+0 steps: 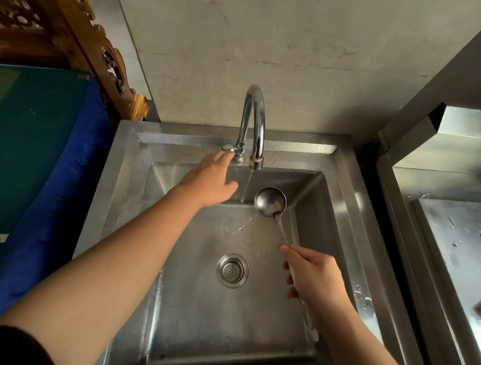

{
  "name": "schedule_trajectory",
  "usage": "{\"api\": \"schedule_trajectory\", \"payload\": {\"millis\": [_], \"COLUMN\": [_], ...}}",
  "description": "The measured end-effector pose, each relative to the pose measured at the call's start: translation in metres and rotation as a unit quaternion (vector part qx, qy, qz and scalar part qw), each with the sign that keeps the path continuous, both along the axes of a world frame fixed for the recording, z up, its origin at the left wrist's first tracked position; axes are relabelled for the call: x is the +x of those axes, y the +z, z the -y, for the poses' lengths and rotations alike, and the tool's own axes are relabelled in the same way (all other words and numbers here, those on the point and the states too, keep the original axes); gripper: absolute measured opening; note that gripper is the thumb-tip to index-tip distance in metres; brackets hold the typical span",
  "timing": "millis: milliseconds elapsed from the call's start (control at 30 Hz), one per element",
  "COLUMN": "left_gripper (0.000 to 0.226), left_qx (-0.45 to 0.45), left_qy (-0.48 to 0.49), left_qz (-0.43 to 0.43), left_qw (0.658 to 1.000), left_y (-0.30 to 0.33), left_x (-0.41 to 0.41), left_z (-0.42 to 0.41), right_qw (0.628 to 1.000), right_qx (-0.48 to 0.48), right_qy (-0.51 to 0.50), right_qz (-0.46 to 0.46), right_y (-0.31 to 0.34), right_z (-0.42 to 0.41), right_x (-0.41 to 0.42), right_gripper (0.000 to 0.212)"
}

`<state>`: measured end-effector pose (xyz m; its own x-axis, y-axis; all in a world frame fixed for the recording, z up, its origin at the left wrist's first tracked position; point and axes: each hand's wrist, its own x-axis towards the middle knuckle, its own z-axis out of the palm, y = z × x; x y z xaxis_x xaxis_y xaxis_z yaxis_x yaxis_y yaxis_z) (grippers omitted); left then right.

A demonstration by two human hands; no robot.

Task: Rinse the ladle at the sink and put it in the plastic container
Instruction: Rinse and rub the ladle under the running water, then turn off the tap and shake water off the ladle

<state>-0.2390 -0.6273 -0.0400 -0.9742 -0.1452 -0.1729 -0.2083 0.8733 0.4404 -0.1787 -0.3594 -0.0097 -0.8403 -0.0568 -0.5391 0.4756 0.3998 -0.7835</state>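
- The right hand [316, 278] is clamped around the lower handle of the long-handled, round-bowled steel ladle [270, 201], fingers curled tight.
- The left hand [210, 181] is spread and holds nothing, its fingertips reaching toward the small chrome tap lever [228, 147]; whether they touch it cannot be told.
- The ladle's bowl hangs over the basin of the stainless steel sink [352, 183], just beside the thin stream of water [246, 186] from the curved chrome faucet [254, 121], not under it.
- The ladle looks stiff and light, likely slick when wet, so a firm mid-handle grip suits it.
- The round drain strainer [232, 270] sits below.
- No plastic container is in view.
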Motion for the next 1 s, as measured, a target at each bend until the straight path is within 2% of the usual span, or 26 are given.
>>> {"api": "schedule_trajectory", "payload": {"millis": [100,233,400,667,1000], "left_gripper": [0.091,0.1,0.104,0.083,0.088], "left_qx": [-0.079,-0.131,-0.133,-0.124,-0.1], "left_qy": [-0.008,-0.028,-0.021,-0.007,-0.019], "left_qz": [0.036,0.069,0.066,0.073,0.122], "left_qw": [0.996,0.989,0.989,0.99,0.987], "left_y": [-0.007,-0.018,-0.026,-0.03,-0.036], "left_x": [-0.01,-0.013,-0.01,-0.008,-0.004], "left_z": [0.008,0.011,0.008,0.005,0.003], "right_qw": [0.999,1.0,0.998,0.998,0.996], "right_qx": [-0.029,-0.012,0.004,0.012,0.031], "right_qy": [-0.016,0.004,0.035,0.033,0.054], "right_qz": [0.019,-0.018,-0.053,-0.047,-0.062], "right_y": [0.001,0.0,-0.001,-0.003,-0.005], "right_z": [-0.001,-0.001,-0.001,0.008,0.013], "right_x": [0.002,0.004,0.006,0.014,0.021], "right_gripper": [0.017,0.03,0.029,0.038,0.044]}}
